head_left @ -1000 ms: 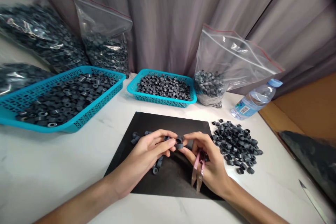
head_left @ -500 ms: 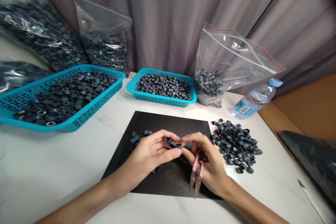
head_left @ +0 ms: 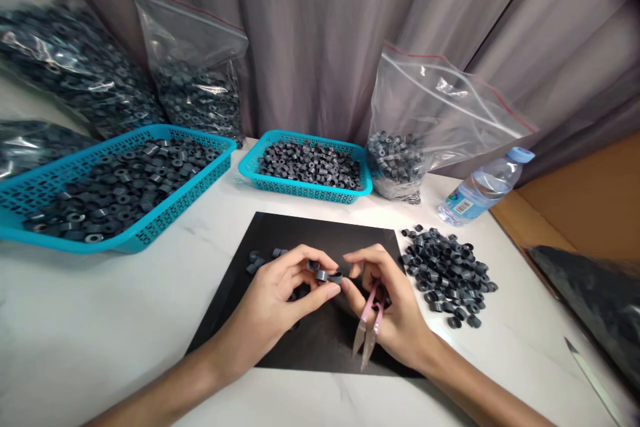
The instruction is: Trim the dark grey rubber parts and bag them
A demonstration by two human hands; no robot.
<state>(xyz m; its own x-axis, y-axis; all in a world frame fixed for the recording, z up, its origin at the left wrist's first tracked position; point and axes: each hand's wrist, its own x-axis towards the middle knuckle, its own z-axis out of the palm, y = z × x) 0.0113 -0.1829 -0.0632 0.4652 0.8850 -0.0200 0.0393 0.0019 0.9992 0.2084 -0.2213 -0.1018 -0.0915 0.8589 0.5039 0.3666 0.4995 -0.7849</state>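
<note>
My left hand (head_left: 280, 293) is closed over the black mat (head_left: 325, 353), pinching a few small dark grey plastic rings (head_left: 322, 275) between thumb and fingers. Pink-handled thread snips (head_left: 371, 327) lie in my right hand (head_left: 397, 300), held in its curled lower fingers with the blades pointing down toward me. The right thumb tip is close to the rings, and its index finger is raised apart from them. Several loose grey rings (head_left: 256, 260) rest on the mat behind my left hand, partly hidden by it.
A heap of grey rings (head_left: 445, 273) lies right of the mat. Two blue baskets (head_left: 175, 213) of similar parts stand behind. Zip bags of parts (head_left: 400, 167) line the curtain. A water bottle (head_left: 483, 190) stands at the right, and a pointed blade (head_left: 593, 380) lies near the table edge.
My right index finger has lifted away from the rings, leaving a gap between the hands. The rings in my left hand show more clearly, and the snips have tilted slightly left.
</note>
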